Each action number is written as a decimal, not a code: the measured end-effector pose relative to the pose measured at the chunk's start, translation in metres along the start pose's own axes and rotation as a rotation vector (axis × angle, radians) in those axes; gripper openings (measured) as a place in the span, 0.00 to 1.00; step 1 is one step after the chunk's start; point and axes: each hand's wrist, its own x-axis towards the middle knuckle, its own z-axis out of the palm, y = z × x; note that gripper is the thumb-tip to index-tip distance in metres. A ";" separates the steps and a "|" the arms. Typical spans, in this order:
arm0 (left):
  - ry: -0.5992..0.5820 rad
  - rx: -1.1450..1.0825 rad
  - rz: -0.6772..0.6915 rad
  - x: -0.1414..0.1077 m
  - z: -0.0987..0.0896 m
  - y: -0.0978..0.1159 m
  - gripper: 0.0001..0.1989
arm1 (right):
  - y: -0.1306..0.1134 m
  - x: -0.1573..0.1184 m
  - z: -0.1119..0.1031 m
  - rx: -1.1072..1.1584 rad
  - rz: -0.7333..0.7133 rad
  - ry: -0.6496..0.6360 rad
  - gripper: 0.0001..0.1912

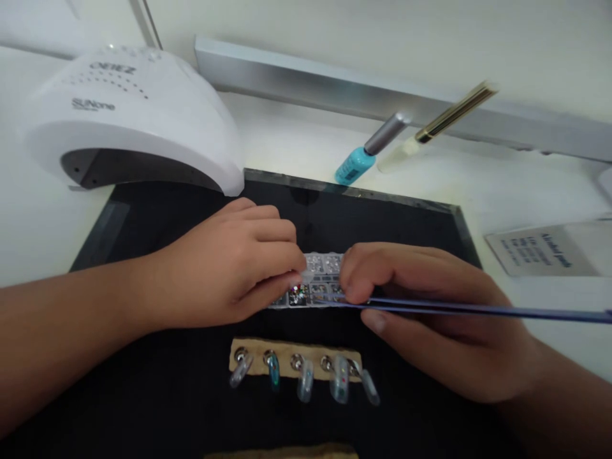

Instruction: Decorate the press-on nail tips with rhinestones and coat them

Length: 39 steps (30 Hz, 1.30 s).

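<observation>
The tweezers (478,312) are clamped between the thumb and fingers of the right hand (430,306), with the 2 slender arms held slightly apart and pointed left across the clear case (327,278). The left hand (248,261) is curled over the other end of the case, its thumb and index finger brought close together at a raised clear flap; whether the flap is pinched cannot be told. The case lies flat between the hands, with 2 rows of compartments in view. Silvery bits are held in several, and multicoloured, glinting pieces (299,293) in 1 beside the left thumb. No piece can be made out at the tweezer tips.

Nearer the camera, 5 nail tips are already mounted on a tan strip (255,360). Teal is seen on 1 tip (274,373), while the other 4 look pale or clear; coloured specks are visible on the 4th from the left (340,379). Which tips are finished and which remain cannot be judged.

A black mat (167,382) is spread beneath on the white desk (287,131). Beyond it are placed a white lamp (162,108), a turquoise bottle (354,166) and a gold-capped bottle (400,155).
</observation>
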 end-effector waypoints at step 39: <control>0.007 0.002 0.024 0.003 0.001 0.001 0.13 | -0.031 -0.002 0.010 -0.378 0.003 -0.041 0.10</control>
